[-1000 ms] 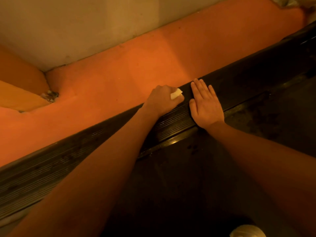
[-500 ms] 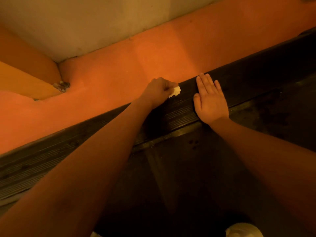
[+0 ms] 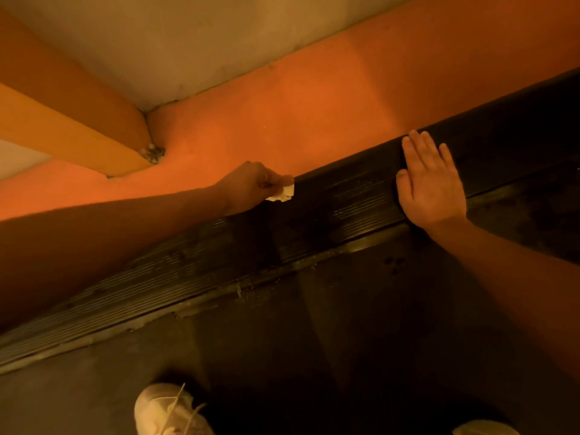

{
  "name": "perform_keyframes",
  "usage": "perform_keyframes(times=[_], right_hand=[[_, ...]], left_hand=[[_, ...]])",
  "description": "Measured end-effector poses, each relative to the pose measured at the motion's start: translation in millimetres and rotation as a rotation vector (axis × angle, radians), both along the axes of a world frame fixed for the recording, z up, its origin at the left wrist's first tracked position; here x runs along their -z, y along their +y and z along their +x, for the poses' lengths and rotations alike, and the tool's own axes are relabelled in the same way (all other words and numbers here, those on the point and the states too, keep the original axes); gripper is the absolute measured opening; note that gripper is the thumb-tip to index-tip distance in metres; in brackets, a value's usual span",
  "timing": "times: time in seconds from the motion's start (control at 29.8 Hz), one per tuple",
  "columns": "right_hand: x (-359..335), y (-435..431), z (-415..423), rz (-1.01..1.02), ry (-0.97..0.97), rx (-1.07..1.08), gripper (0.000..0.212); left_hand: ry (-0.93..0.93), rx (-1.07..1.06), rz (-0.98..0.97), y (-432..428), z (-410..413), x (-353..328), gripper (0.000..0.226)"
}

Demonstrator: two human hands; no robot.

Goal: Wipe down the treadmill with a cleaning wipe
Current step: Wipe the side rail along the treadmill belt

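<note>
Head view: left hand (image 3: pixel 251 187) half hides wipe (image 3: pixel 285 193).

an indoor exercise spot: a treadmill (image 3: pixel 361 202) on orange floor (image 3: pixel 314 120) beside plain walls (image 3: pixel 219 42).

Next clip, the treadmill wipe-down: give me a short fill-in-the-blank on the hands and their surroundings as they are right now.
1. The left hand grips a small ____ wipe.
2. The right hand lies ____ on the ribbed side rail, fingers straight.
3. The floor beyond the rail is ____ in colour.

Missing words: white; flat; orange.
</note>
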State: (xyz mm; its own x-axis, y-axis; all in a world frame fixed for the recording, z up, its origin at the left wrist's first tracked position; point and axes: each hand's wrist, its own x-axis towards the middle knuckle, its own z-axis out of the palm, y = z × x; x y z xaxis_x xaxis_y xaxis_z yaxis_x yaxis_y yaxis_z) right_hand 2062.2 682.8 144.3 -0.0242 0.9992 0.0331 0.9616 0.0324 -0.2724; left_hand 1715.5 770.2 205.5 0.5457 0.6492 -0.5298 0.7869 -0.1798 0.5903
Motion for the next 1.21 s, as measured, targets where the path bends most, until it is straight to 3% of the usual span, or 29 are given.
perform_keyframes(times=[0.23,0.5,0.67,0.81,0.94,1.11,1.21], right_hand=[[-0.9,0.0,-8.5,-0.004,-0.034,-0.036,0.061],[-10.7,-25.7,-165.1,-0.064,-0.021,-0.628,0.060],[-7.5,-10.5,-216.9,-0.143,-0.021,-0.564,0.063],[-5.4,-14.7,-220.6,-0.120,-0.083,-0.565,0.061],[-4.1,-14.6,-218.6,-0.090,-0.090,-0.547,0.059],[-1.3,-16.7,-221.3,-0.057,-0.060,-0.558,0.056],[1.9,-17.0,-217.7,-0.008,-0.039,-0.533,0.056]], left_hand=[[0.062,0.131,0.038,2.7,-41.5,-11.0,0.027],[0.171,0.138,0.036,-9.1,-91.8,-20.5,0.032],[0.181,-0.008,0.032,-35.0,-142.0,-20.5,0.035],[0.078,-0.147,0.147,-62.4,-126.2,-3.0,0.034],[-0.021,-0.090,0.181,-60.6,-113.1,3.3,0.034],[0.110,-0.124,0.183,-54.6,-148.5,-0.7,0.031],[0.111,-0.028,0.180,-46.1,-128.8,-0.8,0.034]])
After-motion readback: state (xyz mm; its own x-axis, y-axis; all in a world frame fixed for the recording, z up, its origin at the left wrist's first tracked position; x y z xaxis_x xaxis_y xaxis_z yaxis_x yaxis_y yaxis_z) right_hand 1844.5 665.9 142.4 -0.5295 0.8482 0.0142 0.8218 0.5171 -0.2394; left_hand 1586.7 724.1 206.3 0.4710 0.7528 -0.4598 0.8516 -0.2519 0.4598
